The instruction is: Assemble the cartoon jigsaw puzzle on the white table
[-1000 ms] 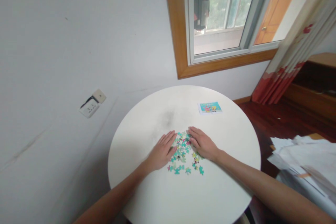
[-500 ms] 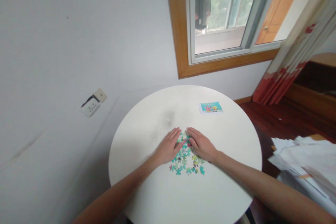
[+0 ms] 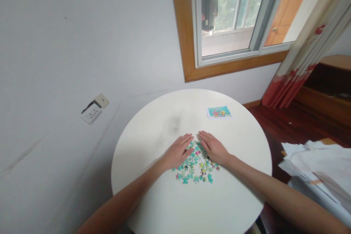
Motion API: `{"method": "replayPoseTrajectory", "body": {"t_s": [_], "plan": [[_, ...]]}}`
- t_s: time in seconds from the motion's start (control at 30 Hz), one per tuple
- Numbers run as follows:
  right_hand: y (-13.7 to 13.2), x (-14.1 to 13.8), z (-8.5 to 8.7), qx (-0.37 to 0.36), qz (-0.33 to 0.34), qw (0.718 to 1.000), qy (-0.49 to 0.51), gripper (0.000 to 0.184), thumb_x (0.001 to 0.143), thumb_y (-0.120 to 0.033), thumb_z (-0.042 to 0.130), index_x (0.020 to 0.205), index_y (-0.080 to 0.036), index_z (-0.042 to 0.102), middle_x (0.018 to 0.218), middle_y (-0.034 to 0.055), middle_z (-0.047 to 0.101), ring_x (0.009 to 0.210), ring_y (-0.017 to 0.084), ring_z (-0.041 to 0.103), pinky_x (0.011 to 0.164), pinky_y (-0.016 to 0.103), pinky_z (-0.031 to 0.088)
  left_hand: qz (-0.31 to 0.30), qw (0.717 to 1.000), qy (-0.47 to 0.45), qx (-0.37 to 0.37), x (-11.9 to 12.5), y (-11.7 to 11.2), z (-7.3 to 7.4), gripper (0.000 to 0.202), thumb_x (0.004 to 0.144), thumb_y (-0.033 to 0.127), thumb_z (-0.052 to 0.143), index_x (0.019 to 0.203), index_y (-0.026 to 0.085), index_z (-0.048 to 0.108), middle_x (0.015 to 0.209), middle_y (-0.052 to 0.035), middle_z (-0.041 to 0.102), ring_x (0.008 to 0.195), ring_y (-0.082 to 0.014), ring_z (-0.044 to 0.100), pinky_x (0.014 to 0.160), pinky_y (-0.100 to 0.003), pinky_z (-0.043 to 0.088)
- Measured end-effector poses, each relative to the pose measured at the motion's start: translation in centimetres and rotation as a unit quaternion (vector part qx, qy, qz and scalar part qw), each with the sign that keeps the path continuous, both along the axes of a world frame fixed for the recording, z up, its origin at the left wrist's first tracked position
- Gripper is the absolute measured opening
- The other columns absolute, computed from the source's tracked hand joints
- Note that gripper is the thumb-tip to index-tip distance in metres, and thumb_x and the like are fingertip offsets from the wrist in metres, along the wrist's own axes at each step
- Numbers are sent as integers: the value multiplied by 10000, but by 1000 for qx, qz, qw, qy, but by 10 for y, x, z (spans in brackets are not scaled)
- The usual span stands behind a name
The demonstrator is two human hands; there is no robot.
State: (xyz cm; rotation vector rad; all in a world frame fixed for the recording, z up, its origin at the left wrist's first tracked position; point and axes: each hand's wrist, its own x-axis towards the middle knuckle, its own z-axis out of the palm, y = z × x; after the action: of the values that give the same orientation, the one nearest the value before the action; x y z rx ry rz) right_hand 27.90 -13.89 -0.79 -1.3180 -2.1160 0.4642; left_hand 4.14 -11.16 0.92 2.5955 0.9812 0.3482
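Many loose jigsaw puzzle pieces [image 3: 194, 161], mostly teal with some yellow and pink, lie in a pile on the white round table [image 3: 153, 124]. My left hand [image 3: 178, 151] rests along the pile's left side, fingers stretched forward and thumb over some pieces. Along the right side lies my right hand [image 3: 214, 148], its fingers extended and palm down. Both hands touch the pile's edges, and the pieces under them are hidden. Beyond the right hand lies a small picture card [image 3: 219, 112] with a pink and a yellow cartoon figure on teal.
The table stands near a white wall with a socket [image 3: 91, 113] at the left. A wood-framed window [image 3: 189, 73] is behind it. Stacked papers [image 3: 318, 164] sit off the table's right side, and a red-and-cream curtain [image 3: 285, 84] hangs at the far right.
My right hand has shifted slightly right and away from the left one, showing more pieces between them. The pile looks a little more spread. The camera view has shifted slightly.
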Motion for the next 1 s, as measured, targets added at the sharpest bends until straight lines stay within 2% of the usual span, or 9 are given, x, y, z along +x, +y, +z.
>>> {"method": "replayPoseTrajectory", "body": {"t_s": [0.1,0.23,0.37,0.53,0.6,0.7,0.83,0.9,1.0], "plan": [[-12,-6,4,11,45,998,-33,510,1020,-357,377,1474,-140,455,1520,143,455,1435,255,383,1204,488,303,-27,1000,9,3,4,-5,-2,577,1030,477,347,1554,239,298,1619,-62,287,1507,-218,239,1250,-464,215],[-25,-12,7,0,50,998,-49,554,1019,-370,379,1503,-102,405,1538,156,424,1448,261,360,1215,469,290,-38,999,-3,-11,3,-12,0,582,1029,465,357,1554,218,302,1615,-63,299,1503,-212,251,1251,-442,234],[-31,-14,8,-17,48,998,-33,546,1025,-375,363,1495,-103,424,1538,156,422,1447,263,363,1217,476,286,1,998,-46,-50,0,-7,3,550,1042,456,304,1532,212,358,1594,-58,350,1480,-190,307,1245,-406,266],[-30,-13,5,-38,59,997,35,535,1031,-426,335,1475,-159,468,1517,117,464,1427,240,399,1208,462,309,59,991,-95,-77,-1,16,-1,562,1039,488,268,1488,198,443,1567,-58,399,1461,-199,350,1242,-405,268],[-19,-11,2,-55,31,995,73,544,1035,-455,302,1461,-173,489,1509,104,477,1415,229,418,1203,456,318,83,988,-105,-76,-1,32,-5,568,1041,490,239,1467,195,473,1548,-60,430,1450,-195,368,1240,-407,267],[15,-5,-1,-65,-39,992,105,558,1033,-456,283,1408,-140,548,1460,130,530,1376,234,471,1198,453,321,94,990,-86,-53,1,61,-12,555,1040,469,246,1415,178,534,1511,-75,481,1438,-198,389,1235,-422,268],[65,-4,-6,-36,-80,994,63,489,1024,-345,315,1344,-111,601,1422,141,566,1369,231,479,1195,414,322,110,993,-40,3,2,91,-19,512,1021,396,321,1395,130,548,1522,-117,459,1451,-223,364,1229,-438,258],[80,-8,-8,-16,-76,997,28,452,1016,-297,334,1330,-124,610,1422,129,570,1363,223,484,1189,399,328,110,994,-15,17,1,95,-20,504,999,403,391,1416,154,526,1549,-103,422,1467,-233,332,1228,-449,247],[87,-16,-8,14,-66,998,-18,420,1006,-250,357,1311,-130,620,1425,120,568,1363,218,479,1184,385,330,92,995,13,22,-1,88,-18,552,966,462,475,1463,222,466,1590,-63,356,1495,-235,270,1237,-465,197]]}}
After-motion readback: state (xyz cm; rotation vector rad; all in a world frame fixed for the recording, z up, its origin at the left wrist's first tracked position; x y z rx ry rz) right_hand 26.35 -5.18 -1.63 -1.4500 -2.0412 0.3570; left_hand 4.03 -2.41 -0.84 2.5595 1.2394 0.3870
